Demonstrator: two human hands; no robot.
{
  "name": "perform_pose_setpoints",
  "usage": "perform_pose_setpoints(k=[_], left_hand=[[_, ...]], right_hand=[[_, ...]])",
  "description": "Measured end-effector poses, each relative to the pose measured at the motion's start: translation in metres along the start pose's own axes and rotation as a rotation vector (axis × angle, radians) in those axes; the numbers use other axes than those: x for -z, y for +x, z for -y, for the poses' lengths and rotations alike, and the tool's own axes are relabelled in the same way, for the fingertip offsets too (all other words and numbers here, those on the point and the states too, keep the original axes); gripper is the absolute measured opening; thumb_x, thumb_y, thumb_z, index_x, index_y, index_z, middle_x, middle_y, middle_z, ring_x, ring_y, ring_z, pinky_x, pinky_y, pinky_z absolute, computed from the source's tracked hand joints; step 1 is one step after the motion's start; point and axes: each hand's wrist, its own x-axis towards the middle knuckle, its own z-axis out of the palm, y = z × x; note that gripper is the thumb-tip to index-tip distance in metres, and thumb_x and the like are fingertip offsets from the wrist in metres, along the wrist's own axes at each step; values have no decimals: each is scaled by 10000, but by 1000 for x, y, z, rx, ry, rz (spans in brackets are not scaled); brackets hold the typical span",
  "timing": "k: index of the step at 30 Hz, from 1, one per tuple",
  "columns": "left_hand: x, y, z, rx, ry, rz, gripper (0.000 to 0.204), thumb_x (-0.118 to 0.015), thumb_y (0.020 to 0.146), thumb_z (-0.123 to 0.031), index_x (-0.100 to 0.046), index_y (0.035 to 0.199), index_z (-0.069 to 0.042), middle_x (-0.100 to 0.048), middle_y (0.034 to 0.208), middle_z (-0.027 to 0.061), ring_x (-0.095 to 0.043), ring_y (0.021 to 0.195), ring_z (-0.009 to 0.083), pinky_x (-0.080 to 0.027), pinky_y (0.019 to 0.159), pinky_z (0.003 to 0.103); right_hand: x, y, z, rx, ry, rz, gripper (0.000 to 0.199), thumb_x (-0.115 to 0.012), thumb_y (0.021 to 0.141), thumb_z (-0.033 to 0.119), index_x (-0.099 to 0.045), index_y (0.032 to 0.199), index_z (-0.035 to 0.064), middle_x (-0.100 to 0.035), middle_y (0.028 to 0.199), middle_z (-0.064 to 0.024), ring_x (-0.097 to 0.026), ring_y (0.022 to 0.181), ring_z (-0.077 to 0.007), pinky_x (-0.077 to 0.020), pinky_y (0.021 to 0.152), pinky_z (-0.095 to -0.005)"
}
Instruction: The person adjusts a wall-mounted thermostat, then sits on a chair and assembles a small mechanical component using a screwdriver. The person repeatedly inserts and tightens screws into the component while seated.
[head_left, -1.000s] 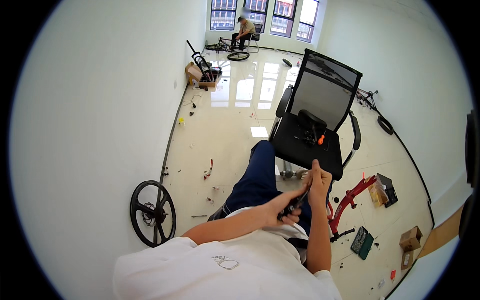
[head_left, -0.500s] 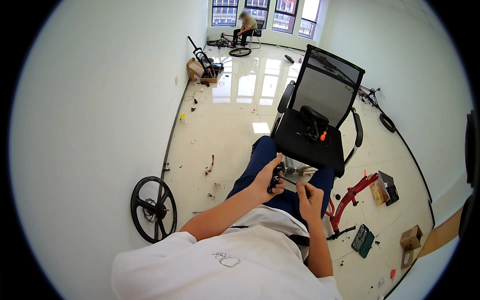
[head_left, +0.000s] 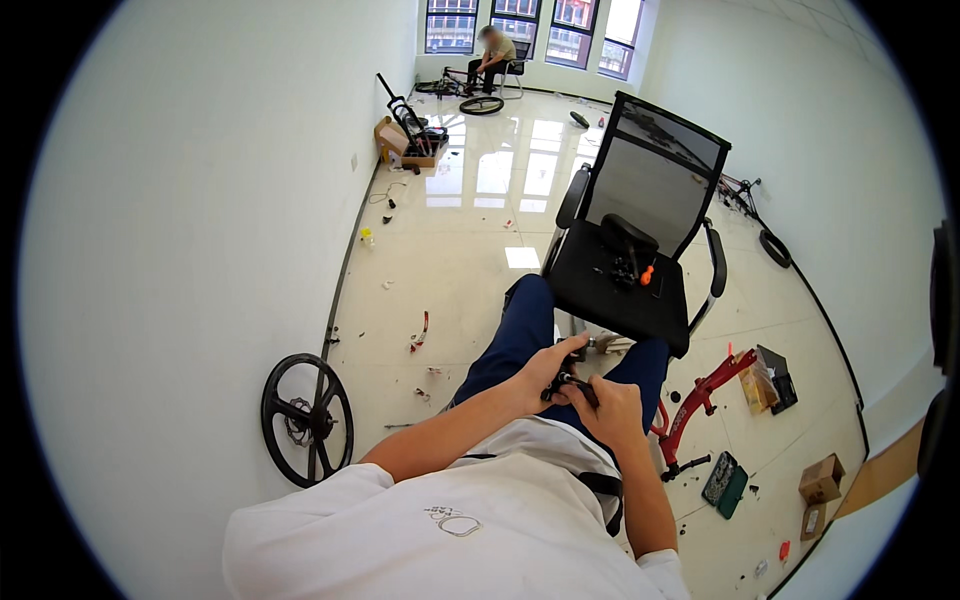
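Head view, only one. Left hand (head_left: pixel 546 372): fingers curled closed around a small black part (head_left: pixel 553 389); exact kind can't be told, fingers cover most of it. Right hand (head_left: pixel 614 410): fingers closed on a dark tool (head_left: pixel 583 390), its near end meeting the black part or just beside it, can't tell which. Both items sit between the two hands, over the lap, just short of the chair.

Chair (head_left: pixel 612 290) faces the person, black seat, mesh back. On the seat: black saddle (head_left: pixel 628 232), small black bits by it, orange-handled tool (head_left: pixel 647 275) on the right of the pile. Blue trousers (head_left: pixel 515 335), knees close to the seat's front edge.

Floor right: red bike frame (head_left: pixel 688 408), green case (head_left: pixel 724 486) lying open, cardboard box (head_left: pixel 821 478) near the wall. Floor left: black three-spoke wheel (head_left: pixel 308 422) leaning on the wall; red-and-black lever (head_left: pixel 420 330) lying between it and the chair.

Far end: co-worker (head_left: pixel 496 52) seated under the windows (head_left: pixel 513 25), bent over, spoked wheel (head_left: pixel 482 105) flat on the floor beside them. Black fork (head_left: pixel 402 108) sticks up from an open carton (head_left: pixel 418 160) by the left wall.
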Motion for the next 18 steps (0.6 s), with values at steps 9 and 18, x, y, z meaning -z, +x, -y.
perform_pose_setpoints(k=[9,18], left_hand=[[2,0,8,324,-87,354,497,-530,913,-549,-424,621,-161,-349,488,-43,-315,372,77,-220,323,196],[-5,-7,20,397,12,372,496,-448,942,-556,-416,673,-140,-389,544,21,-346,434,101,-217,329,208]], right_hand=[[15,14,-24,359,-197,-183,513,-814,664,386,-413,513,104,-450,460,-33,-465,379,-213,-345,402,-321],[22,32,-29,47,149,-238,260,-663,778,156,-493,631,27,-455,533,-85,-476,476,-248,-356,473,-338]])
